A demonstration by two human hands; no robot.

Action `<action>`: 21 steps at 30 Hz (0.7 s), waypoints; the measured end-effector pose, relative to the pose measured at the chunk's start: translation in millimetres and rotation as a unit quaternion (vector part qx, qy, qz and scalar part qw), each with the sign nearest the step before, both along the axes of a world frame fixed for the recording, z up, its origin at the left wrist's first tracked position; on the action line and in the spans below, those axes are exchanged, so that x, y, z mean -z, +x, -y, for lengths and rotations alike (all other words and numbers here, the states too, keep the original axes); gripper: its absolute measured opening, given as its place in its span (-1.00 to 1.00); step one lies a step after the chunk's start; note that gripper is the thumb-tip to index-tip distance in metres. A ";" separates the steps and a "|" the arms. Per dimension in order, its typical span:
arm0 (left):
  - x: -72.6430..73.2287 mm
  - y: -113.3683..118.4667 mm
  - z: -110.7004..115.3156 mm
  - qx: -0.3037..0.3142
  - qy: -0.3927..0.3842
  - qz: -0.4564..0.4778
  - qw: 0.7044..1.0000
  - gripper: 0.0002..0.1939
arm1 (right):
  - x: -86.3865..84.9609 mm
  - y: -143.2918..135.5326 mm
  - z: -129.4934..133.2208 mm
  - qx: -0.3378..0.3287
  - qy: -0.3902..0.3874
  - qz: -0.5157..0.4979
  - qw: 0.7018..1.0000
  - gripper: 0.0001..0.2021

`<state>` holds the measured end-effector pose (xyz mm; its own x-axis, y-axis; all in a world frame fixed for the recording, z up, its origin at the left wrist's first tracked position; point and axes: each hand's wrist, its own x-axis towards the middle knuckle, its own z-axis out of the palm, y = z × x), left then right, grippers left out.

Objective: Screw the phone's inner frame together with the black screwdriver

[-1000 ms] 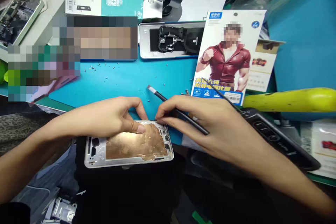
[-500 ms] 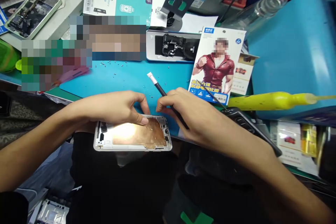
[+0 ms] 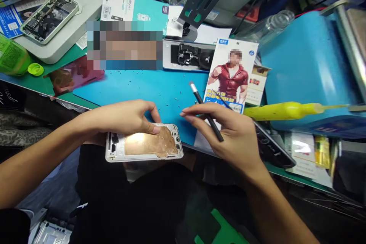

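Observation:
My left hand [image 3: 134,118] is closed on the upper edge of a white phone frame [image 3: 114,157], its thumb lying on the copper-coloured sheet [image 3: 145,145] inside. The frame is held nearly level above my lap at the bench's front edge. To its right, my right hand [image 3: 231,133] grips a slim black brush [image 3: 210,116] between thumb and fingers. The brush's pale tip points up and away, over the blue mat [image 3: 148,89], and is apart from the phone frame. My left fingers are partly hidden behind the frame.
Small screws [image 3: 175,101] lie scattered on the mat. Behind it stand a silver phone back [image 3: 168,55] and a teal-and-white battery box [image 3: 117,4]. A picture-fronted packet [image 3: 228,72], a yellow tool [image 3: 274,111] and a black device [image 3: 274,146] are at right. An opened phone [image 3: 50,17] lies far left.
My right hand has moved right, away from the phone frame, carrying the brush along. My left hand keeps its hold on the frame. The view has shifted slightly.

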<state>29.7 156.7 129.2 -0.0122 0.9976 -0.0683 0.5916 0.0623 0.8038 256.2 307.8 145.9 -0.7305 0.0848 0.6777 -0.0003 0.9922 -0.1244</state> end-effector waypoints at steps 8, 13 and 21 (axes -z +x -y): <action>-11.5 4.8 -7.4 -0.004 -0.004 -0.050 0.999 -0.64 | -27.4 -20.4 -6.1 -0.054 0.235 0.188 0.952 -0.83; -8.0 4.4 -9.3 -0.003 0.001 -0.046 0.999 -0.65 | -25.1 -25.6 -6.2 -0.039 0.289 0.202 0.935 -0.76; -4.7 3.4 -13.1 0.011 0.027 -0.048 0.998 -0.67 | -28.9 -23.9 1.2 -0.031 0.324 0.205 0.923 -0.71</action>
